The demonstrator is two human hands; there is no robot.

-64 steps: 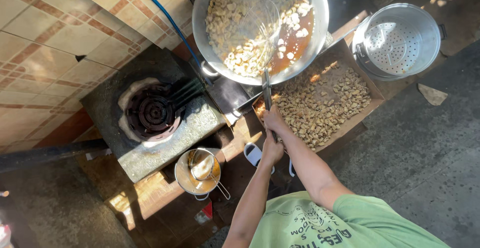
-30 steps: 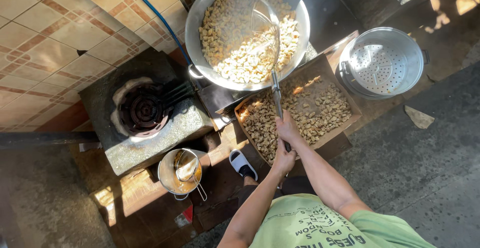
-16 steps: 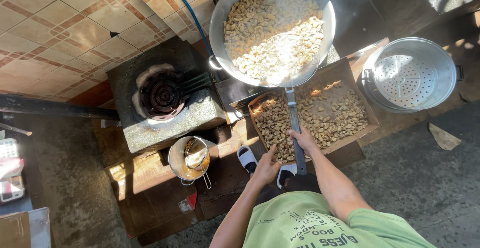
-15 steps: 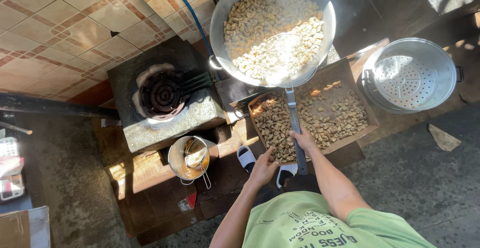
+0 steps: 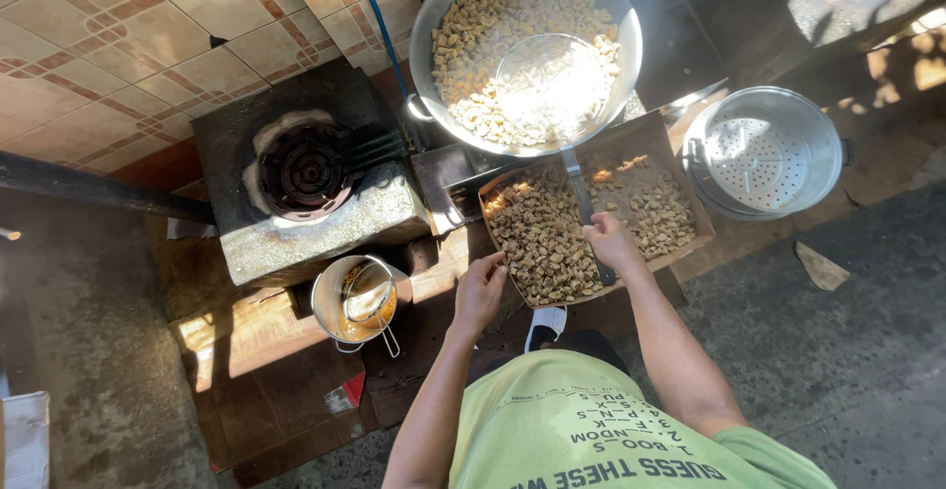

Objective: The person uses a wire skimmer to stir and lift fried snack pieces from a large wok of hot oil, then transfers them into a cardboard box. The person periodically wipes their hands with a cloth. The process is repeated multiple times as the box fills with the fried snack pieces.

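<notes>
Right hand (image 5: pixel 613 243) grips the skimmer (image 5: pixel 552 85) over the wok (image 5: pixel 434 26); left hand (image 5: pixel 480 292), fingers loosely curled, holds nothing at the tray's (image 5: pixel 690 193) 7 o'clock edge. Tilting the skimmer could spill hot pieces.

The left hand (image 5: pixel 480 292), which a moment ago shared the grip on the skimmer (image 5: pixel 548 85) handle, now hangs free beside the tray (image 5: pixel 690 198). Only the right hand (image 5: pixel 611 243) holds it. The mesh bowl, earlier tilted up, now lies in the wok (image 5: pixel 434 16).
</notes>
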